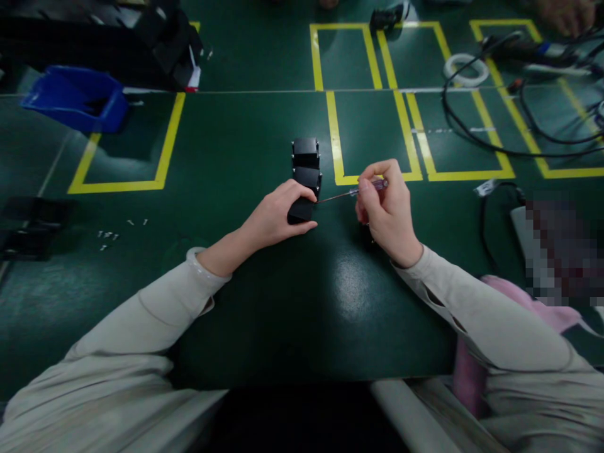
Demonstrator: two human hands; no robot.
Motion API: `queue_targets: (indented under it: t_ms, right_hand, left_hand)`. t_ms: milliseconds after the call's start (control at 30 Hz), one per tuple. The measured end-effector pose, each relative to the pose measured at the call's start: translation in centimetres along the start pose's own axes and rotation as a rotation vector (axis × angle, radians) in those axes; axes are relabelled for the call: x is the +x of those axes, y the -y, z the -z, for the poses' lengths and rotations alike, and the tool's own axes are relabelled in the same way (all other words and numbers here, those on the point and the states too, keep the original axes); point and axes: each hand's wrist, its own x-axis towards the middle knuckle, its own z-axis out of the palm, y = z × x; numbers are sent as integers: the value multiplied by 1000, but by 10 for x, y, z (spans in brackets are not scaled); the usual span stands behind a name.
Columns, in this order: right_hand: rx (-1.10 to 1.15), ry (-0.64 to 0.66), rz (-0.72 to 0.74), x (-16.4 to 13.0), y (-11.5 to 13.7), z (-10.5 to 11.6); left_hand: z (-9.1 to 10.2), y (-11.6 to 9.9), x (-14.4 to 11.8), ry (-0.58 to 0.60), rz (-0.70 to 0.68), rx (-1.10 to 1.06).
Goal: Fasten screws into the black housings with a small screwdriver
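My left hand [278,214] grips a small black block [300,211] on the green table, thumb and fingers around its sides. Behind it, two similar black blocks [306,148] with small screws at their sides stand in a row. My right hand [387,207] is closed on a thin screwdriver [353,192] with a clear purplish handle. The screwdriver's shaft points left, its tip at the right side of the held block. A dark object [367,235] lies partly hidden under my right hand.
Several loose screws [107,235] lie on the left, near black parts [28,229]. A blue bin [78,97] stands at the back left. At the right are black cables [453,113], a white ring [466,70] and pink cloth [528,302]. Another person's hand [569,16] shows at the far right.
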Motion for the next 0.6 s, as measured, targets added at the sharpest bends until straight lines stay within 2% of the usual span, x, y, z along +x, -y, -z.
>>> queue_targets:
  t_ms: [600]
  right_hand:
    - [-21,4,7,0,3,1]
  left_hand:
    - [1,0,0,-2,1,-5]
